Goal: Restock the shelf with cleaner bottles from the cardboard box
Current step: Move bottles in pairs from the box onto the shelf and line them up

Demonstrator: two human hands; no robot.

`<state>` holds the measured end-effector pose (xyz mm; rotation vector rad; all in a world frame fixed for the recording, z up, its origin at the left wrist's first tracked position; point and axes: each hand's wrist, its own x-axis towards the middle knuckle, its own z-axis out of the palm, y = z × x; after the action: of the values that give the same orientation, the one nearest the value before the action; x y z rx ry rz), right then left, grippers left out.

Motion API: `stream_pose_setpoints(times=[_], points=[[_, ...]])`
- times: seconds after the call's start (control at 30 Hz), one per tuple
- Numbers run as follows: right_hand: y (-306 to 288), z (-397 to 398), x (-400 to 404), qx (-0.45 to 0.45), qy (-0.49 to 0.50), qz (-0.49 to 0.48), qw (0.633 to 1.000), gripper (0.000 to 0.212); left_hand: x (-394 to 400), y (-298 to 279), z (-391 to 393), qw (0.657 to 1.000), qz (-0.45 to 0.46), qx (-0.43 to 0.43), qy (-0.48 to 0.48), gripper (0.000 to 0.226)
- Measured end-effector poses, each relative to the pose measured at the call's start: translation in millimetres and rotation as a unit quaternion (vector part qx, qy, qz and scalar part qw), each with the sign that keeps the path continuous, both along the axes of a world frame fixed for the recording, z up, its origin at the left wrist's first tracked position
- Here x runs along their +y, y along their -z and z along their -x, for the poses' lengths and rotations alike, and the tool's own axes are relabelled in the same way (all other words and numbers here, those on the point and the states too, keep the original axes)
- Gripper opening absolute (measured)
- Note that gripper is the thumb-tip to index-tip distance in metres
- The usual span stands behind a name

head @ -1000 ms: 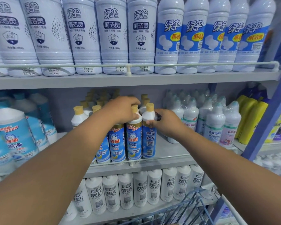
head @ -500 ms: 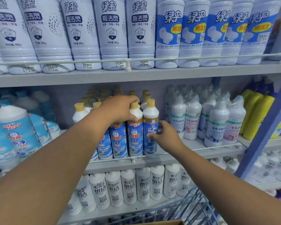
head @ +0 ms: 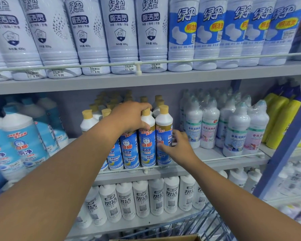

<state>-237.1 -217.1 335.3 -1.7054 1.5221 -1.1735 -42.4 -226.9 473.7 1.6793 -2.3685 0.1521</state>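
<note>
Fingers (head: 161, 146) of the right hand (head: 178, 150), lowered from neck to label of the yellow-capped cleaner bottle (head: 163, 134), lie nearly straight at its 4 o'clock, while the neighbouring bottle (head: 147, 136) at 9 o'clock is gripped by the left hand (head: 130, 117) on the middle shelf (head: 215, 164); placement is judged nearly finished.

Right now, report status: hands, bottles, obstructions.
Left hand grips the necks of the yellow-capped bottles. Right hand touches the end bottle, fingers straight. Nothing blocking.

A shop: price-tagged cleaner bottles (head: 123, 35) crowd tiered shelves (head: 163, 79).
</note>
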Motion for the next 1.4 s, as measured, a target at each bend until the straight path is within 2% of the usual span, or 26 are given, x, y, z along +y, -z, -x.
stream_pose_setpoints(times=[0.13, 0.23, 0.3, 0.4, 0.67, 0.97, 1.4], points=[[6, -10, -2, 0.014, 0.057, 0.015, 0.998, 0.062, -1, 0, 0, 1.0, -0.001, -0.006, -0.002, 0.072], [8, -4, 0, -0.018, 0.032, 0.011, 0.999, 0.057, -1, 1, 1, 1.0, -0.002, -0.009, -0.003, 0.072], [8, -1, 2, 0.001, 0.018, 0.011, 1.0, 0.052, -1, 0, 1, 1.0, 0.001, -0.009, -0.004, 0.073], [11, 0, 2, 0.04, 0.028, 0.021, 0.999, 0.059, -1, -2, 1, 1.0, 0.003, -0.017, -0.006, 0.071], [6, 2, 0, 0.041, 0.003, -0.008, 0.999, 0.048, -6, -3, 5, 0.998, 0.022, -0.044, -0.025, 0.071], [1, -4, 0, 0.07, -0.009, 0.003, 0.998, 0.042, -15, -8, 9, 0.998, -0.005, -0.048, -0.047, 0.072], [-5, -7, -16, 0.068, -0.011, -0.042, 0.997, 0.043, -28, -15, 11, 0.995, -0.049, -0.066, -0.062, 0.073]])
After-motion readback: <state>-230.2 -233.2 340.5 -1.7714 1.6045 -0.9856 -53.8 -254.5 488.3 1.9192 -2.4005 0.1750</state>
